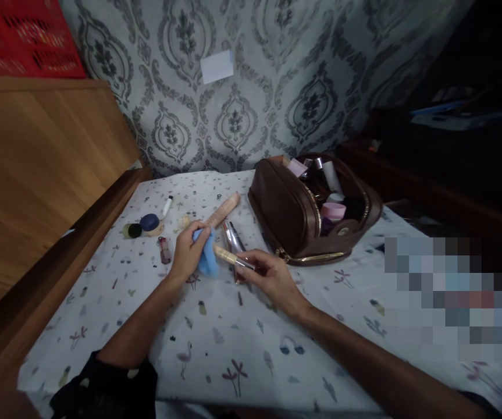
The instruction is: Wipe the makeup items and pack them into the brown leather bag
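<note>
My left hand (189, 247) grips a crumpled light-blue cloth (208, 257), its fingers closed. With its fingers closed too, my right hand (274, 279) pinches the silver end of a slim beige cosmetic tube (225, 254). The tube's other end meets the cloth. Behind my left hand lies a longer beige tube (225, 209). Silvery, shiny tubes (232, 235) lie just behind the held tube, partly hidden. Left of my left hand are a small reddish lip gloss bottle (164, 250), a jar with a navy lid (149, 222), a dark-lidded jar (134, 231) and a white stick (167, 206).
An unzipped brown leather cosmetic bag (281, 203) stands at the back right, holding several items, among them a pink jar (334, 210). A wooden cabinet (45, 157) rises on the left, with a red plastic crate (28, 38) on top. Patterned wallpaper (233, 128) closes off the back.
</note>
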`<state>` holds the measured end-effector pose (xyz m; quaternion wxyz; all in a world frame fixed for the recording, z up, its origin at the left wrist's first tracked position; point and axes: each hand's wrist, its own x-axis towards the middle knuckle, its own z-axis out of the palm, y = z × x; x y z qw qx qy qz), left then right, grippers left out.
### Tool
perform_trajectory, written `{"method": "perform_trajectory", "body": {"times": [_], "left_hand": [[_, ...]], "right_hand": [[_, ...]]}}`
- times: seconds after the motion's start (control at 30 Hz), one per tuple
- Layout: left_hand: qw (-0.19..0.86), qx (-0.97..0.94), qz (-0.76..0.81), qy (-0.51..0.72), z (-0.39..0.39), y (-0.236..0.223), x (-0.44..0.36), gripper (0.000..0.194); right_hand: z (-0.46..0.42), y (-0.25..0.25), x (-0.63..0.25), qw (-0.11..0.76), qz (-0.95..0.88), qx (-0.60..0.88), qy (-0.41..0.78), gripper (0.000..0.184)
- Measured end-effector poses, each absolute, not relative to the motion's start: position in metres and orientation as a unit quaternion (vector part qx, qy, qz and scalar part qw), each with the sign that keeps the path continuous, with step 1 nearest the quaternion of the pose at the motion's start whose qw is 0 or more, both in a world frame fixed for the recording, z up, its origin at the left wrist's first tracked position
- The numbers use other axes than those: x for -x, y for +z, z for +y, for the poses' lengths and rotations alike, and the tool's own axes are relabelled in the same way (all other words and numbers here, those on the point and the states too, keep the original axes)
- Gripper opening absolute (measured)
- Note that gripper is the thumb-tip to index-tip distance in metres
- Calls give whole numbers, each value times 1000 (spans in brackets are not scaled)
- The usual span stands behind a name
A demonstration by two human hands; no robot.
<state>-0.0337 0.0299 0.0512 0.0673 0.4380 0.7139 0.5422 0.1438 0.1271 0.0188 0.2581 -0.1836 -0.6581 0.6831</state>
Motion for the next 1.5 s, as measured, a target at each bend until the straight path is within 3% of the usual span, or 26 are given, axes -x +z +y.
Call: {"method": "perform_trajectory", "body": {"times": [0.13,0.47,0.83,1.1,1.33,1.5], "left_hand": [[138,-344,671,642,34,45,41,23],[247,-262,615,701,37,49,28,36],[289,-464,677,492,30,49,33,31],[354,-379,674,526,31,45,48,38],[369,-335,677,542,32,46,50,43],[352,-334,683,546,30,44,48,41]], "right_hand": [[128,20,-143,264,-594,182,738,43],[139,24,-141,299,-533,205,765,45],[144,26,-142,345,-502,196,768,39],[143,24,-146,312,-584,159,732,32],[146,20,-149,384,-677,81,623,15],[145,18,-148,369,-677,111,627,34]]}}
